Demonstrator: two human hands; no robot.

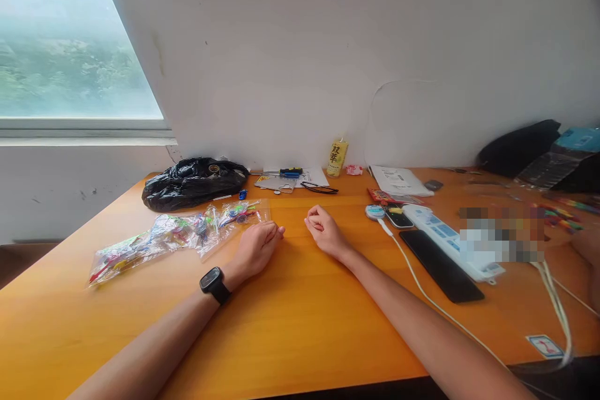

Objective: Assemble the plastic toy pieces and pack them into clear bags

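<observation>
My left hand (pixel 259 245) rests on the wooden table in a loose fist, with a black watch (pixel 215 284) on its wrist. Nothing shows between its curled fingers. Right beside it lie clear plastic bags (pixel 154 244) of small colourful pieces, too mixed to name. Across a gap of bare wood, my right hand (pixel 324 232) also rests closed, thumb against bent fingers, with nothing visible in it. Behind the hands are black-framed glasses (pixel 319 188) and a screwdriver (pixel 290 172) with a blue and black handle.
A black plastic bag (pixel 194 182) lies at the back left. By the wall stands a yellow package (pixel 337 158). On the right are a white power strip (pixel 440 234), a black phone (pixel 440 265) and a white cable (pixel 415 275). Another person's arm (pixel 588 256) shows at the right edge.
</observation>
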